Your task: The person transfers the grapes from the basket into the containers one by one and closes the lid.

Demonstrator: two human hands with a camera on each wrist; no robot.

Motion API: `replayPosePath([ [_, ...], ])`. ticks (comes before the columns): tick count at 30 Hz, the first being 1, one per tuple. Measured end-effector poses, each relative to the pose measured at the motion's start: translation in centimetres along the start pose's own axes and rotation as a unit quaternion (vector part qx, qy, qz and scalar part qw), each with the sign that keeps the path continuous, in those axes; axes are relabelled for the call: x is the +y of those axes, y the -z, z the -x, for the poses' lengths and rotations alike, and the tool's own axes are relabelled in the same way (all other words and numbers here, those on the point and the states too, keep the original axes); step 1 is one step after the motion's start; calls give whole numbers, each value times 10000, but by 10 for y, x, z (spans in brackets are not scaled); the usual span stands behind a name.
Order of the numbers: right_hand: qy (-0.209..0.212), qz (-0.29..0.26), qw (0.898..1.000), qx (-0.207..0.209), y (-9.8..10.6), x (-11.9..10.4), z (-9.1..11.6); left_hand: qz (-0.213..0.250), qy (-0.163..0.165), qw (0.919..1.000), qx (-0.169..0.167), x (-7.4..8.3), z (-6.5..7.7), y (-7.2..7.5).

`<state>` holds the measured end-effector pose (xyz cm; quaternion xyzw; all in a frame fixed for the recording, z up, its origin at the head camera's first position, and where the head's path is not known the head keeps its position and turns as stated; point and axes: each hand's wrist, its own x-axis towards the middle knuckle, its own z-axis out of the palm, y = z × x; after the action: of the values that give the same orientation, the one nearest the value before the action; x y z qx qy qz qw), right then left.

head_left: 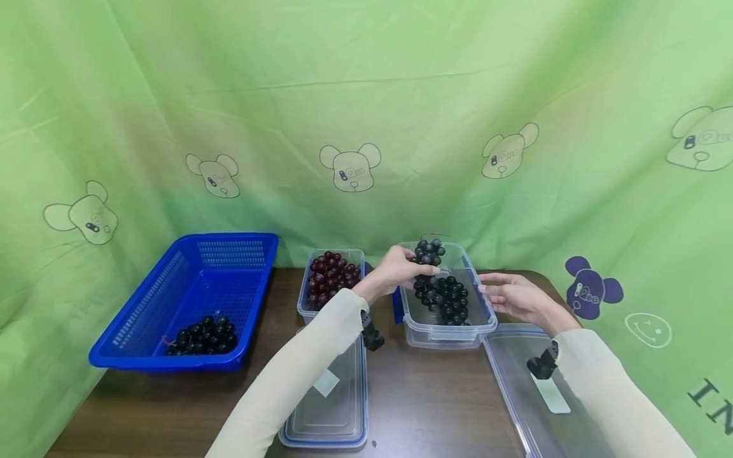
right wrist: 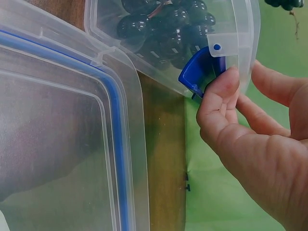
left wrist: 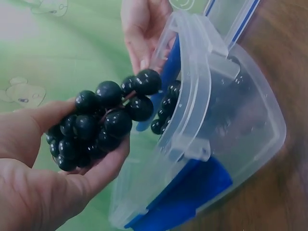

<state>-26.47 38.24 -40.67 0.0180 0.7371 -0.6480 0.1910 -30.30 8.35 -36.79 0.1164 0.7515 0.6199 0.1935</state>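
Note:
My left hand (head_left: 395,270) grips a bunch of black grapes (head_left: 429,252) above the far left part of a clear plastic container (head_left: 443,336). In the left wrist view this bunch (left wrist: 108,115) sits between thumb and fingers, outside the container's rim. More black grapes (head_left: 455,302) lie inside that container. At the container's right side, my right hand (head_left: 515,296) holds its edge. The right wrist view shows the thumb and fingertips of this hand (right wrist: 260,125) pinching the edge by a blue latch (right wrist: 199,74), which hangs down.
A second clear container (head_left: 301,302) holds red grapes (head_left: 332,278). A blue basket (head_left: 226,280) with another black bunch (head_left: 206,336) stands left. One clear lid (head_left: 332,416) lies in front of the red grapes; another lid (head_left: 515,366) lies under my right forearm. Green cloth (head_left: 424,95) hangs behind.

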Motion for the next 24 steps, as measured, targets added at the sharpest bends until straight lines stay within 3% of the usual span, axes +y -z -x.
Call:
replayPosePath([
  [6,11,-83,9999,-77,1,-1,0,-159,143,9997,-115,-1,-2,-18],
  [17,8,-338,9993,-159,0,1,-1,-714,500,9961,132,-7,-3,-44],
  [22,48,-410,9990,-181,2,2,-1,-1102,638,9915,259,-14,-4,-53],
  [24,57,-427,9990,-152,2,2,-1,-1458,678,9865,299,-17,-4,-57],
])
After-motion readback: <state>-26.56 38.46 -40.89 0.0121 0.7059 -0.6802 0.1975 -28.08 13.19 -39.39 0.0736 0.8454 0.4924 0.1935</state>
